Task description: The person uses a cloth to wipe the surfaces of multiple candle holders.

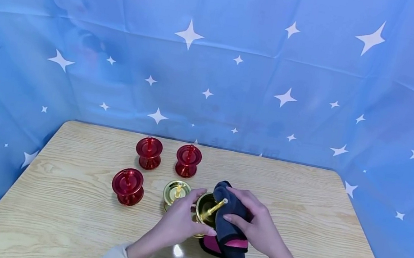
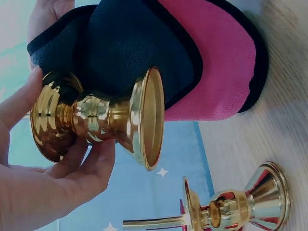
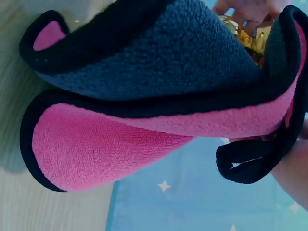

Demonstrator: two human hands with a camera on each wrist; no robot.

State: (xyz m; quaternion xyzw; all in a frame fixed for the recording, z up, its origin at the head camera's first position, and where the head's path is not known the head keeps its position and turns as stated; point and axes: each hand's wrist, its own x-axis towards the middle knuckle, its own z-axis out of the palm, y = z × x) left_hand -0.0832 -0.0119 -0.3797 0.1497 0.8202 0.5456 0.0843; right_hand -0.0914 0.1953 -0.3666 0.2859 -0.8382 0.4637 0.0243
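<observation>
Slightly tilted, a gold candle holder (image 1: 211, 212) with an upright central rod is held by my left hand (image 1: 180, 220). The left wrist view shows fingers and thumb around the cup of this gold candle holder (image 2: 91, 118), its flared base free. My right hand (image 1: 259, 222) grips a folded cleaning cloth (image 1: 228, 231), dark blue on one side and pink on the other, with black edging. The cloth (image 2: 130, 53) lies up against the holder's cup; whether it reaches inside is hidden. In the right wrist view the cloth (image 3: 159, 62) covers most of the holder, and a hanging loop shows.
A second gold candle holder (image 1: 171, 192) stands just left of the held one, partly behind my left hand. Three red candle holders stand farther off: one at front left (image 1: 127, 185), two behind (image 1: 149, 150) (image 1: 188, 159). A starry blue curtain (image 1: 216, 71) borders the wooden table (image 1: 54, 204).
</observation>
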